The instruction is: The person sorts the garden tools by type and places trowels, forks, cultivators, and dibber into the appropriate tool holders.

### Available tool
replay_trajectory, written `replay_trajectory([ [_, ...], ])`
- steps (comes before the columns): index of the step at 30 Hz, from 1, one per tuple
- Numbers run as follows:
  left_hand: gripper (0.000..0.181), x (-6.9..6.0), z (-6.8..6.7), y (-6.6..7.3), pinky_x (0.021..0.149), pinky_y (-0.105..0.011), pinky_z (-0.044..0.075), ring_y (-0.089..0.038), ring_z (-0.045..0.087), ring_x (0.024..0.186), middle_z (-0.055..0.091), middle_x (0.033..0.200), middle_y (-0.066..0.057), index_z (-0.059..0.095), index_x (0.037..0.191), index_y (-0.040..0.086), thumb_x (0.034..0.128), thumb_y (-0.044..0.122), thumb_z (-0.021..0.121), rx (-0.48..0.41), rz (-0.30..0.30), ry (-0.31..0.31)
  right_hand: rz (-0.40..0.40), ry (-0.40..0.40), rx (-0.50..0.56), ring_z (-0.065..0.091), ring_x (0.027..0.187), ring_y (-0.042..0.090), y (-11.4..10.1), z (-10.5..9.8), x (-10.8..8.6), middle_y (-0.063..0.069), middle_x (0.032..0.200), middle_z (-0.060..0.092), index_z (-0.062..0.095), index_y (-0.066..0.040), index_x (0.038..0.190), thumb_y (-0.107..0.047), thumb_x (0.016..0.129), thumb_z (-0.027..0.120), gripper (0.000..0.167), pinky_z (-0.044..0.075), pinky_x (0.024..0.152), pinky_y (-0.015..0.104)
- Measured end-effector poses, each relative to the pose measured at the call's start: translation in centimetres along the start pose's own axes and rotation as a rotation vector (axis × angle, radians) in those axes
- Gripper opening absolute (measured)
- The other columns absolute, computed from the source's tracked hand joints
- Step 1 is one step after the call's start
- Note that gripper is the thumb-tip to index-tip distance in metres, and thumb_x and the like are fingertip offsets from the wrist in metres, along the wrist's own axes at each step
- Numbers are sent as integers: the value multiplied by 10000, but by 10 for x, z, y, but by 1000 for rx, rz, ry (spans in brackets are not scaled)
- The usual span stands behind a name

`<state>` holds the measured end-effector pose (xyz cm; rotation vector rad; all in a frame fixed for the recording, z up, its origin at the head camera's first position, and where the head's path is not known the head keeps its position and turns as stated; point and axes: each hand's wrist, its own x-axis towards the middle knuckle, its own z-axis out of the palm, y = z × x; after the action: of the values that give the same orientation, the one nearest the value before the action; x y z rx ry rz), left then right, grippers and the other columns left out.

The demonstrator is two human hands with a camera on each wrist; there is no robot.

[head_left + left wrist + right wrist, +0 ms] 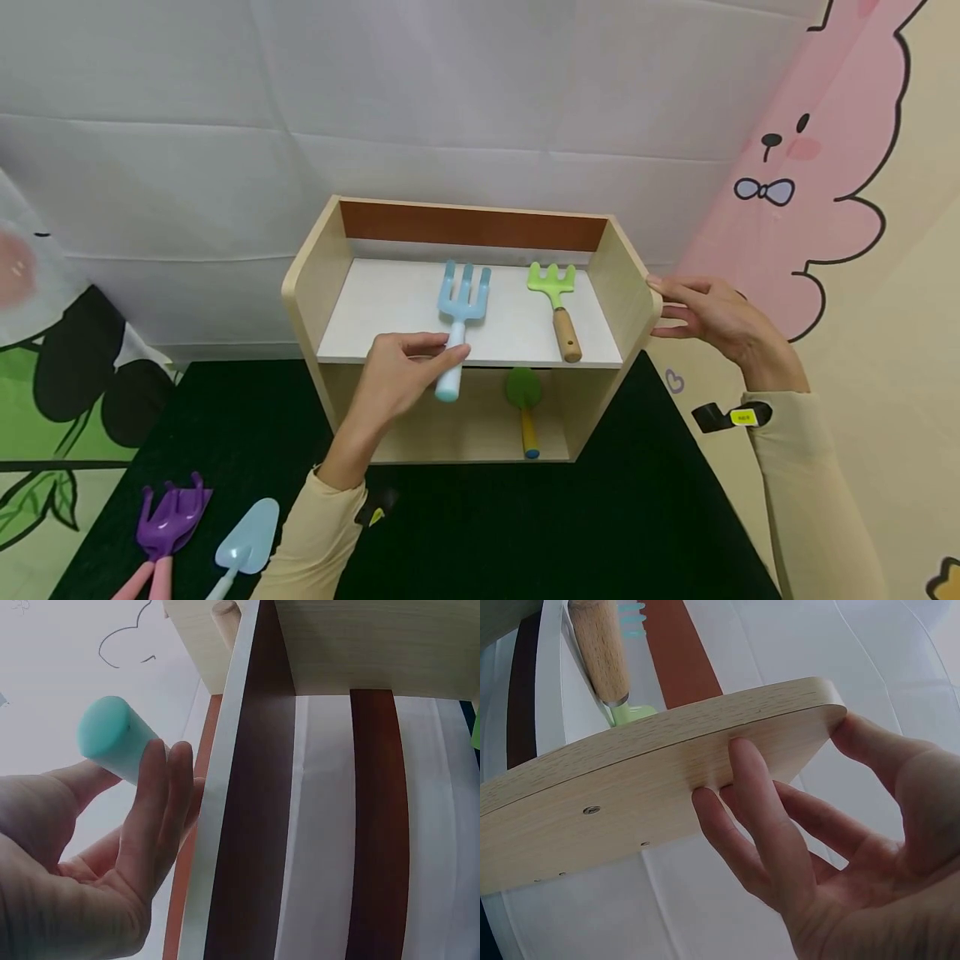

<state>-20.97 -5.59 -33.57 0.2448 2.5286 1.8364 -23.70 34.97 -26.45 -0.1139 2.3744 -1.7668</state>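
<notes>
In the head view a wooden two-level shelf (300, 271) stands on dark green cloth. The left hand (397, 375) pinches the handle of a light blue fork (462, 307) over the upper white board, tines toward the back; its handle end (105, 729) shows in the left wrist view. Right of it a green fork with a wooden handle (566, 333) lies on the upper board. A green shovel with a yellow handle (529, 429) is in the lower level. The right hand (720, 321) touches the shelf's right side panel (652, 787) with its fingertips.
At the front left of the cloth (562, 533) lie a purple fork (171, 521) with pink handles beside it and a light blue trowel (250, 536). Behind the shelf hangs a white sheet (450, 100). A wall with a pink cartoon figure (832, 167) is at the right.
</notes>
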Motion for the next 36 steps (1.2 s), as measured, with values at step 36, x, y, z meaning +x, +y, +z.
replay_trajectory([
  [36, 370, 39, 36, 16, 585, -282, 576, -272, 734, 816, 751, 992, -176, 742, 1141, -65, 922, 231, 781, 165, 87, 129, 14, 3, 28, 736, 1000, 169, 1, -2, 0, -33, 1158, 693, 752, -261, 1118, -307, 1053, 605, 167, 616, 822, 368],
])
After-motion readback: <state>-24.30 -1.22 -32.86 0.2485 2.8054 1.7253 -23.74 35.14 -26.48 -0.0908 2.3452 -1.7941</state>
